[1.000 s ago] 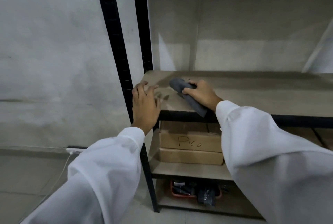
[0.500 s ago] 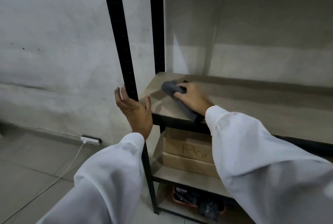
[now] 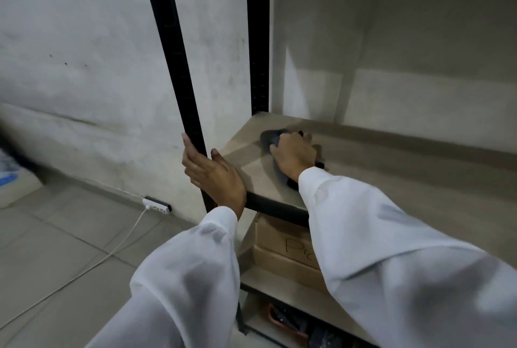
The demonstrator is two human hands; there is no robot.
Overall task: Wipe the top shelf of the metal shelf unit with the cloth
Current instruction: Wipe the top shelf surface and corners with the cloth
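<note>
A black metal shelf unit with a pale wood-look shelf board stands against the wall. My right hand presses a dark grey cloth onto the left part of that board, fingers curled over the cloth. Most of the cloth is hidden under the hand. My left hand grips the front left upright post just above the shelf's front corner, thumb on the inner side and fingers wrapped round the outer side.
A cardboard box with handwriting sits on the shelf below, and dark items lie in a tray lower down. A white power strip and its cable run across the tiled floor at the left. The wall is close behind.
My left hand left the shelf's corner, opened, and now grips the front upright. My right hand has slid the cloth further back and left on the board. The view swung left.
</note>
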